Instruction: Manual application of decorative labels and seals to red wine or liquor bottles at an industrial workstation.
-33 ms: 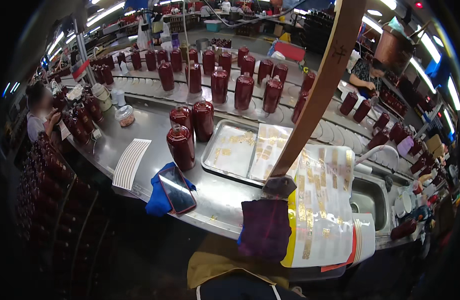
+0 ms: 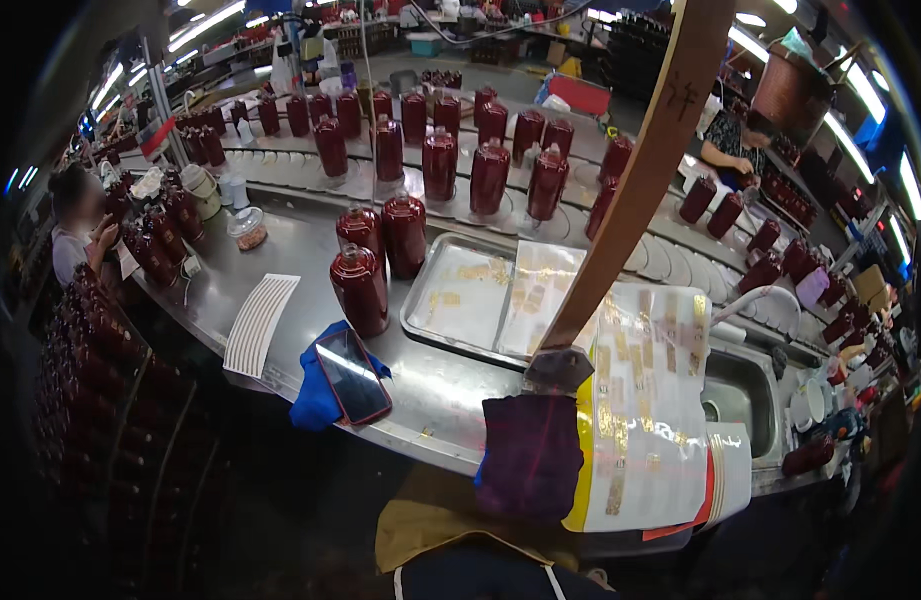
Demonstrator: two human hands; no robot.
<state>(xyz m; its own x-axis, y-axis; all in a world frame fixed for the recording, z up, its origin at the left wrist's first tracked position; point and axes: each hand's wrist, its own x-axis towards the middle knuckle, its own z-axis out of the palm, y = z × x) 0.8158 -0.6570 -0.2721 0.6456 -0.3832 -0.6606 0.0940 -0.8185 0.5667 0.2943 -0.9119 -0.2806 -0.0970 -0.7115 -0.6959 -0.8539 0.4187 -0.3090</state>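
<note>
A co-worker (image 2: 75,235) is left of a curved steel bench (image 2: 450,385) in a tube-lit workshop; a sink (image 2: 755,390) is at right. Three glossy, dark-red bottles (image 2: 359,298) stand mid-bench, left of a metal tray (image 2: 475,318); gold-patterned sheets (image 2: 645,410) lie farther right. Both hands are out of view; their opening and hold cannot be told.

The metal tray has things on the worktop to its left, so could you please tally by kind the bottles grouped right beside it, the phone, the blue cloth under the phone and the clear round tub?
Dark red bottles: 3
Phone: 1
Blue cloth: 1
Clear round tub: 1
Total: 6
</note>
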